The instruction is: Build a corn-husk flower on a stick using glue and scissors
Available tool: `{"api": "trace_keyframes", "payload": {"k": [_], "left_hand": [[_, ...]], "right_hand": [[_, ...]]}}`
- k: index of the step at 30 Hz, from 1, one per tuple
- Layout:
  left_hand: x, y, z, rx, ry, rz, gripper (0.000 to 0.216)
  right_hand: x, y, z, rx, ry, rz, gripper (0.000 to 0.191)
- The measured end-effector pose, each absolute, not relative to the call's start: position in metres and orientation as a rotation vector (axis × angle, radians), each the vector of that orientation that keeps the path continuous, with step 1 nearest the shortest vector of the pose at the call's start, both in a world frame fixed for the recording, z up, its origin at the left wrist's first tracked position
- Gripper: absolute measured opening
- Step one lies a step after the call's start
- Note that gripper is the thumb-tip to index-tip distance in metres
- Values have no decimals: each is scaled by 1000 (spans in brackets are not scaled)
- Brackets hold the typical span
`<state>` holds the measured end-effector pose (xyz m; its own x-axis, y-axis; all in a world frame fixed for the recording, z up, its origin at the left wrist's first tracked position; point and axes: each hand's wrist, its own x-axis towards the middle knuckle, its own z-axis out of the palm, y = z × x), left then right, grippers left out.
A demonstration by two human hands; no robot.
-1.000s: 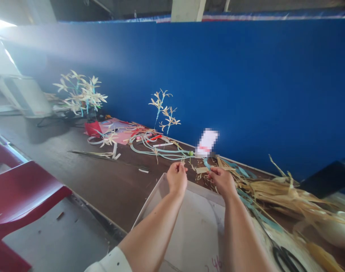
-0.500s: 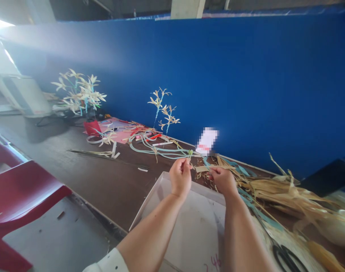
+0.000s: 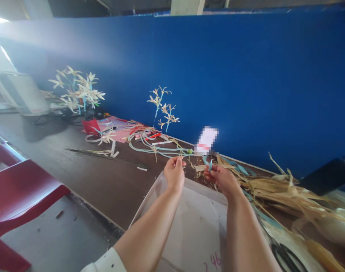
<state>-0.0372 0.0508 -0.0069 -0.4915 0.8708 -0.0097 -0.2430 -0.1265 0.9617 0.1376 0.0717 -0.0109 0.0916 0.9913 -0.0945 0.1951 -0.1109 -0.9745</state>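
My left hand (image 3: 174,175) is closed in a pinch above the far edge of a shallow white box (image 3: 195,226). A small pale, thin piece (image 3: 181,153) sticks up from its fingertips; its kind is too small to make out. My right hand (image 3: 224,180) pinches a light blue strip (image 3: 210,164), whose end stands up over the fingers. Just beyond that hand lies a flat tan husk strip (image 3: 201,167). A small green ball (image 3: 190,151) rests on the table past my left fingertips, apart from them.
Pale husk flowers (image 3: 84,90) stand in a red base at the left, and two flower stems (image 3: 162,109) near the blue wall. Coiled pale-blue tubing (image 3: 138,145) lies behind my hands. Dried husks (image 3: 280,192) and black scissors (image 3: 286,257) are at the right; a red chair (image 3: 27,189) is left.
My left hand has shifted a little left, widening the gap to my right hand, and the green ball now shows clear of it. The blue strip's end now stands up at my right fingers.
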Motion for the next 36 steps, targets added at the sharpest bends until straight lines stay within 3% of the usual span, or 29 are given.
{"api": "trace_keyframes", "payload": {"k": [5,11,17,29,36], "left_hand": [[-34,50,-5,689,1139,1634,26],[-29,48,-3,735,1024,1497,23],[-27,46,-4,941,1004,1434,25],[-25,42,-8,1397,1254,1397,23],[-22,42,-11,1508,1261,1373,20]], "right_hand": [[137,70,-9,-1524,-1213,1066,21],[138,72,-10,-1557,-1274,946,45],[134,72,-4,-1517,-1257,817,52],[119,62,9,-1149,-1130,1154,41],[109,60,14,-1121,-1084,1152,34]]}}
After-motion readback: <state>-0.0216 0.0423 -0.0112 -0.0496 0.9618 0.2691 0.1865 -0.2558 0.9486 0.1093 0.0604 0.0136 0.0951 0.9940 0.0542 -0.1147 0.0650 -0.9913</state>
